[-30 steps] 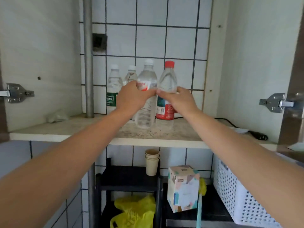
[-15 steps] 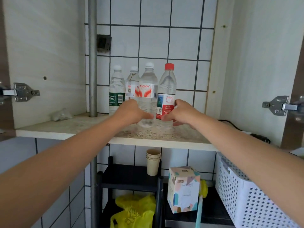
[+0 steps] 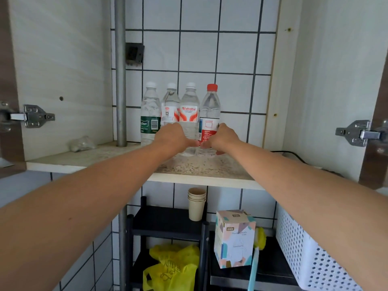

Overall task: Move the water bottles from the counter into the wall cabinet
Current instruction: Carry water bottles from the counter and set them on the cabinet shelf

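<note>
On the cabinet shelf (image 3: 105, 158) stand 4 water bottles (image 3: 150, 114); the left hand (image 3: 175, 136) curls its fingers round the Wahaha bottle (image 3: 190, 108), the right hand (image 3: 223, 137) round the red-capped bottle (image 3: 210, 106).

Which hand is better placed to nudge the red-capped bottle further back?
Likely right: the right hand curls round the base of the red-capped bottle, while the left hand holds the Wahaha bottle beside it.

4 clear glossy plastic bottles (image 3: 190, 114) stand on a speckled matt shelf (image 3: 105, 158) before glazed tiles (image 3: 235, 51).
</note>
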Motion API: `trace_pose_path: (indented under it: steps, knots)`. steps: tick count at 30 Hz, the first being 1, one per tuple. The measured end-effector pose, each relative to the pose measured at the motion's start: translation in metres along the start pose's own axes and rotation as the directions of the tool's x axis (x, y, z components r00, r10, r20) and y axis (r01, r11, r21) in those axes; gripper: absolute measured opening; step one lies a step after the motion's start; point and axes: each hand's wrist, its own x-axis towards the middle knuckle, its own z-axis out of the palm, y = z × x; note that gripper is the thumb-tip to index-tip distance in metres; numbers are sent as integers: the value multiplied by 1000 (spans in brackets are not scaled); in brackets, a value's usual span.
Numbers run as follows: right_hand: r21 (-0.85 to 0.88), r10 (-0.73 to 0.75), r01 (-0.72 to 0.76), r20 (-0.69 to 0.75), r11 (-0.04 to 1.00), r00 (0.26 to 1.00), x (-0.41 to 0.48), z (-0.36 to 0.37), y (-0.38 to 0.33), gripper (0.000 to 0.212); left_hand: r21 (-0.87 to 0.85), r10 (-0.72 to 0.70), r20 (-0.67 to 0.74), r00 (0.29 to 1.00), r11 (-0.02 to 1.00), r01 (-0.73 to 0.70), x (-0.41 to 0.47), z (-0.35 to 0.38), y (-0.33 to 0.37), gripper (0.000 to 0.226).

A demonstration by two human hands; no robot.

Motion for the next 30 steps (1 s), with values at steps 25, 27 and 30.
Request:
trace_pose_path:
  steps: [25,27,30]
  knots:
    - [656,-229,390,-320,647,919,-245,-7,72,25,-697,-55,-206,977,709,-108,-266,-27,-58,31]
    - [675,-175,280,-221,682,959,-277,29,112,18,-730,-108,-109,988,684,-6,-320,5,-80,35]
    - [659,-65,-14,95,752,993,-338,93,165,23,-760,-178,76,981,626,173,-399,61,-114,37]
